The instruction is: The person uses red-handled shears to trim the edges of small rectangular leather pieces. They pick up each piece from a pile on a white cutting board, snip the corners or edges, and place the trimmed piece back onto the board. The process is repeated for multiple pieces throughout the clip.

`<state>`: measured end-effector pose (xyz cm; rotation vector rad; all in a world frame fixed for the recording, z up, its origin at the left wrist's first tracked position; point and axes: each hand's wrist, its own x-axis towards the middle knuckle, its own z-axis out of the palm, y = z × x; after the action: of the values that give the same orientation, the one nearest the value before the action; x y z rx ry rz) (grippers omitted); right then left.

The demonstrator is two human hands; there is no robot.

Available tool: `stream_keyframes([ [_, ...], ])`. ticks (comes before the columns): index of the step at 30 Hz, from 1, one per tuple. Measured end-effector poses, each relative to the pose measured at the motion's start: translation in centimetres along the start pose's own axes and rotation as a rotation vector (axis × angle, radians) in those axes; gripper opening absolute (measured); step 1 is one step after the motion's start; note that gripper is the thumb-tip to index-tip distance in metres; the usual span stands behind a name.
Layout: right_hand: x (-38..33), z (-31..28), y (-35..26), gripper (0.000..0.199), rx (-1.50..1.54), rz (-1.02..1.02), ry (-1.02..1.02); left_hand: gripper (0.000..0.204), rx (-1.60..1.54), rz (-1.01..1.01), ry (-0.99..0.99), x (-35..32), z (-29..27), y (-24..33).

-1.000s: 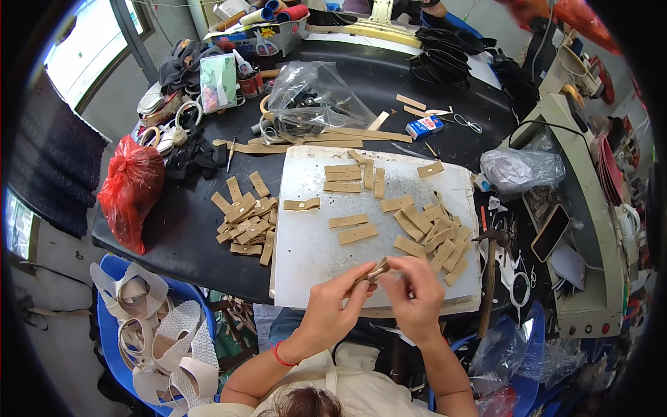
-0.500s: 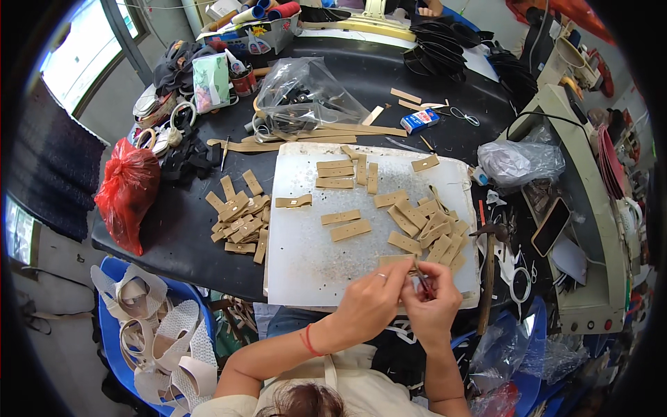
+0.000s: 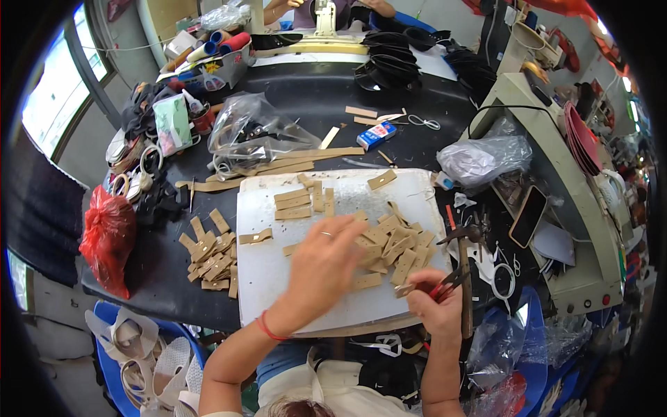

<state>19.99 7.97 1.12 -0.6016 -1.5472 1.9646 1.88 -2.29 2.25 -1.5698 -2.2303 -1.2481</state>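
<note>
Over the white board (image 3: 262, 295), my left hand (image 3: 319, 260) reaches with fingers stretched out beside a heap of tan strap pieces (image 3: 406, 247). Nothing shows in it, though its fingertips hide part of what lies beneath. At the board's right near corner, my right hand (image 3: 441, 313) is closed round small red-handled scissors (image 3: 440, 291), their dark blades pointing up and right. A short tan piece (image 3: 403, 290) also sticks out at its thumb and fingers. More tan pieces (image 3: 292, 203) lie in rows at the far side of the board.
Left of the board lies another pile of tan pieces (image 3: 217, 260). A hammer (image 3: 464, 234) rests by its right edge, near a phone (image 3: 528, 217) and a clear plastic bag (image 3: 486, 160). Blue tub (image 3: 104, 340) at lower left holds pale straps. Across the table, another person sits by a machine (image 3: 325, 21).
My hands were together at the board's near edge; now the left has moved away, left and farther in. The right keeps the scissors. The whole view has shifted.
</note>
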Motion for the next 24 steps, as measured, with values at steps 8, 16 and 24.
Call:
stream_keyframes([
  [8,-0.3,1.9,2.5,0.016,-0.004,0.083,-0.029,0.019,0.228,-0.113,-0.088,-4.0,-2.7,-5.0],
  [16,-0.7,4.6,1.3,0.014,-0.319,0.190,-0.064,0.020,-0.020,-0.337,-0.063,-4.8,-3.6,-4.9],
  [24,-0.1,6.2,0.6,0.013,-0.444,-0.114,-0.228,0.021,-1.018,-0.770,-0.180,-7.0,-4.4,-1.1],
])
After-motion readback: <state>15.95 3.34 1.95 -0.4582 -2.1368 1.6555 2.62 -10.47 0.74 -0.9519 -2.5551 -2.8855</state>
